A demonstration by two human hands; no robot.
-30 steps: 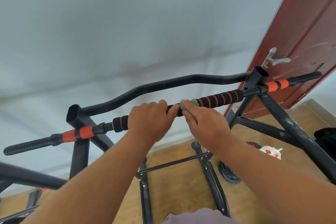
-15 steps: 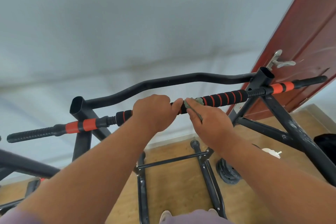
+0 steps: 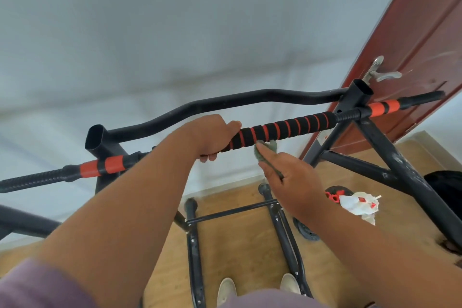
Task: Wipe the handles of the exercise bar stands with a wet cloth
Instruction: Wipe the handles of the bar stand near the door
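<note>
Black-and-orange ribbed foam handle (image 3: 280, 130) gripped by left hand (image 3: 212, 136); small grey-green wet cloth (image 3: 266, 149) pinched by right hand (image 3: 292, 182); cloth may be dropped, pinch shallow.

Head-worn camera (single view) looks steeply down, close over the hands (image 3: 250, 157).

Left hand (image 3: 212, 136) grips handle (image 3: 280, 129); right hand (image 3: 292, 182) pinches cloth (image 3: 266, 149).

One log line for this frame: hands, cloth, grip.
left hand: grips foam grip | right hand: holds cloth under grip | phase: wiping
</note>
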